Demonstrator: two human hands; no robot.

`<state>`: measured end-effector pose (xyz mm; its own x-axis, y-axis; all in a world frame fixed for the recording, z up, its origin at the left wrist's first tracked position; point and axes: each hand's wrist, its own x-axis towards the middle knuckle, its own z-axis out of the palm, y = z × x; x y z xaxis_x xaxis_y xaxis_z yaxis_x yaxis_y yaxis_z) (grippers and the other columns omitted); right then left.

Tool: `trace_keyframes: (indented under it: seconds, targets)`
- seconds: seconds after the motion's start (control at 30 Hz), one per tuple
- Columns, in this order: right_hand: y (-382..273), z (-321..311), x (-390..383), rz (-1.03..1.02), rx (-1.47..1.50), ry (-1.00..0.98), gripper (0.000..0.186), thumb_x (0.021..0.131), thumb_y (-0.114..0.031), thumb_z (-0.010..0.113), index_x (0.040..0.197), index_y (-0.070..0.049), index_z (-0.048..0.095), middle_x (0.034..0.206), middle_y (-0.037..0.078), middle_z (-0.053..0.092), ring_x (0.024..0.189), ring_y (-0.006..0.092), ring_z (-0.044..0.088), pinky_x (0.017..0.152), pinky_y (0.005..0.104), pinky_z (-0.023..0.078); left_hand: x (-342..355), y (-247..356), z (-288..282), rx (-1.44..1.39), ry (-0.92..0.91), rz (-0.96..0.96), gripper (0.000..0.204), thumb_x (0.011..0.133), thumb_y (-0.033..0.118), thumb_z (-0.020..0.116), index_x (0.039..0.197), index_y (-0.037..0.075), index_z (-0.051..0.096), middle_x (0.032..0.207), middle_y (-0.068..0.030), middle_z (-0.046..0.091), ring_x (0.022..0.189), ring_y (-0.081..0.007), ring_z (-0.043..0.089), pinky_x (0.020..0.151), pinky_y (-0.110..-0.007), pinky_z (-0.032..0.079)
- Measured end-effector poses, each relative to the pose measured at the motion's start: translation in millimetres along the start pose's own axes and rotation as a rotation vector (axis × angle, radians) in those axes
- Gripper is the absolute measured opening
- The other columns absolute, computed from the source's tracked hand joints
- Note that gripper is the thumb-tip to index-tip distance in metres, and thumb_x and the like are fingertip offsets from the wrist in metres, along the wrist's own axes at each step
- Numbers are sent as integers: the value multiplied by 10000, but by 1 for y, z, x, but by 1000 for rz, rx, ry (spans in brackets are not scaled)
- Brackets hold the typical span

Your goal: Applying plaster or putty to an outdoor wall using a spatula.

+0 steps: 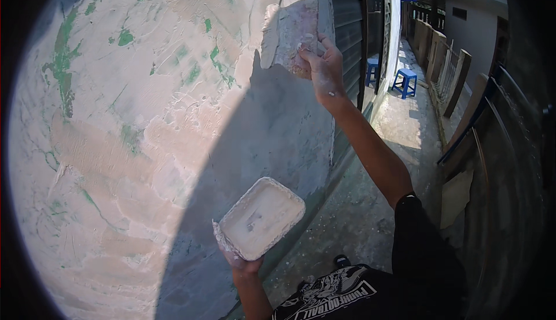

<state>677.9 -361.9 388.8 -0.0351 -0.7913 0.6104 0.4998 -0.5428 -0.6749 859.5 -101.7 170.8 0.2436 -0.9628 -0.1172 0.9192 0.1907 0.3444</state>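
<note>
My right hand (325,71) is raised at the upper middle, closed around a putty knife (289,30) with a wide blade crusted in pale putty. Its blade lies up against the wall (191,129), which is smeared with whitish putty and shows green patches beneath. Low in the view, my left hand (246,263) grips a shallow rectangular tray (286,191) from below and along its left side. Putty coats the tray's inside and rim. White smears mark both hands. How the fingers wrap under the tray is hidden.
Grey slatted shutters (347,36) adjoin the wall's right edge. A narrow concrete walkway (399,129) runs back past a blue stool (405,83). Fence posts (457,83) line its far right side, with dark poles (469,123) leaning nearer. A sunlight-shadow line slants across the wall.
</note>
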Motion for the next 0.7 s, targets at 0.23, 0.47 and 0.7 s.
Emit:
trace_keyframes:
  seconds: [0.23,0.47,0.7]
  targets:
    - [37,26,62,-617,-830,168,332,842,-91,575,1128,77,565,817,249,657,708,407,643,697,466,504,1,-9,-1,-8,22,-19,782,906,669,279,1390,60,358,1292,-220,501,1002,-481,596,593,-610,573]
    - [42,79,11,-675,-1028,-80,363,810,-58,594,1159,41,590,632,194,616,609,372,636,611,429,510,12,-12,1,43,72,-22,788,899,683,276,1384,69,370,1286,-207,509,995,-469,603,587,-578,580]
    - [36,19,43,-658,-643,55,380,844,-62,572,1211,34,552,623,224,580,579,356,615,567,427,488,13,-15,5,86,54,-91,780,899,682,280,1377,76,386,1287,-196,514,1024,-447,597,583,-563,583]
